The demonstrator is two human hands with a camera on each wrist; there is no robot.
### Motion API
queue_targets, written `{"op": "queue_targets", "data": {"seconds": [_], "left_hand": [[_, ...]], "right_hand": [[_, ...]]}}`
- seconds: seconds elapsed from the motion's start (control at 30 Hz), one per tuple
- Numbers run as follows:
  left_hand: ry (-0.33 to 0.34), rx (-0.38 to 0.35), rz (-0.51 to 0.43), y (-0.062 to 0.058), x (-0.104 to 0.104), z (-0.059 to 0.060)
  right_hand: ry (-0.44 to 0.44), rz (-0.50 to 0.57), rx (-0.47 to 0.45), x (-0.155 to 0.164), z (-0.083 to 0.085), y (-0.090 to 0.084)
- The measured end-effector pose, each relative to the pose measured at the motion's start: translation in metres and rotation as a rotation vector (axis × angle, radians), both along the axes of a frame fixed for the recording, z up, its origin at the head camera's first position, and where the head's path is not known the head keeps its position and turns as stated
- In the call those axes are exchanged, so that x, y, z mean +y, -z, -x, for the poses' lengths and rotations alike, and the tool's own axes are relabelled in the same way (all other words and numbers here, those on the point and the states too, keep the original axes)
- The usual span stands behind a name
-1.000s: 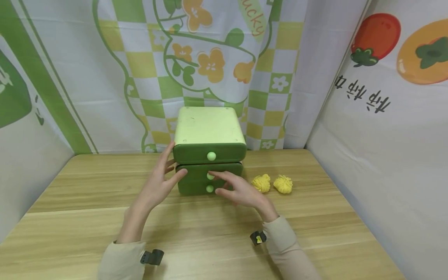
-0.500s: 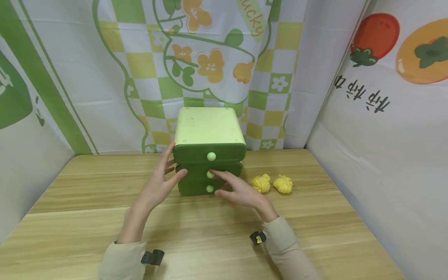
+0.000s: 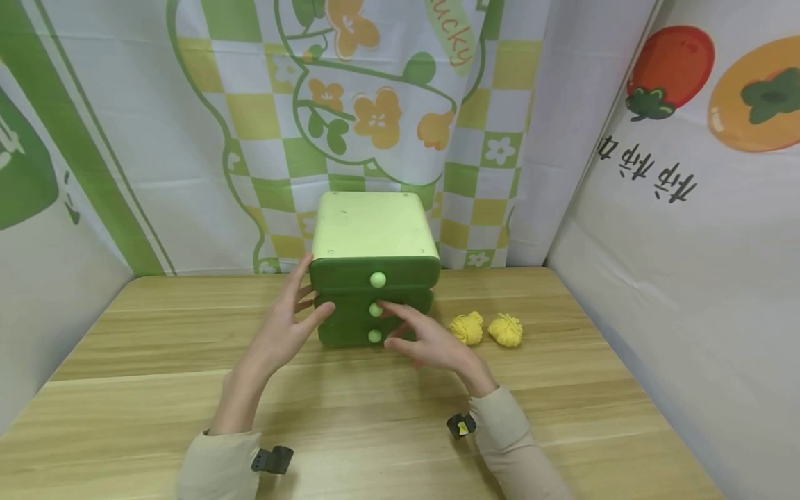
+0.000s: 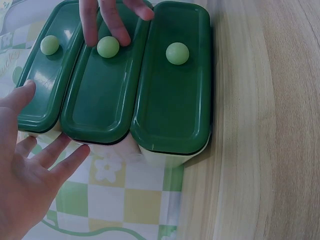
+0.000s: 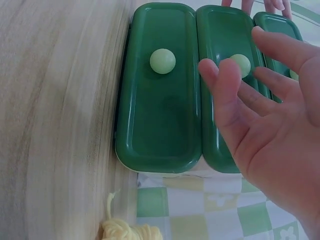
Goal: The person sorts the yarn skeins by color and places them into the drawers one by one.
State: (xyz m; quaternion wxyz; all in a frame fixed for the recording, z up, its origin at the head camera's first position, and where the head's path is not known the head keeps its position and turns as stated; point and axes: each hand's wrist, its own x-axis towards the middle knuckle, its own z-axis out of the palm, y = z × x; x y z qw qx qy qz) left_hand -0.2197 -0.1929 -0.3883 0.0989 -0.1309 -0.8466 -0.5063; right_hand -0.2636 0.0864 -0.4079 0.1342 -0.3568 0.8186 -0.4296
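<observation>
Where head view hides it, right hand (image 4: 107,20) fingertips touching middle knob (image 4: 108,46)

Staged recording booth: printed cloth backdrops (image 3: 375,104) on 3 sides, wood table (image 3: 156,361)

The small drawer cabinet (image 3: 373,239) has a pale lime-green top, three dark green drawer fronts (image 4: 170,85) and light green round knobs (image 3: 378,279). Beside it on the light wood-grain table (image 3: 156,361) lie two yellow yarn pompoms (image 3: 486,328). The backdrop cloth (image 3: 375,104) shows a green, yellow and white check with orange flowers, and both sleeves (image 3: 215,469) are beige.
</observation>
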Motion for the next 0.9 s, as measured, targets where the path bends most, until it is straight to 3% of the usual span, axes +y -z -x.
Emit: {"op": "queue_targets", "data": {"seconds": [0.33, 0.7, 0.9], "left_hand": [[-0.002, -0.006, 0.003, 0.001, 0.000, 0.000], [0.001, 0.009, -0.001, 0.001, -0.001, 0.002], [0.001, 0.002, 0.003, 0.002, -0.001, 0.001]], "right_hand": [[0.013, 0.009, 0.049, 0.001, 0.001, -0.002], [-0.007, -0.124, 0.110, -0.001, 0.009, 0.013], [-0.021, -0.144, 0.037, -0.002, 0.009, 0.023]]}}
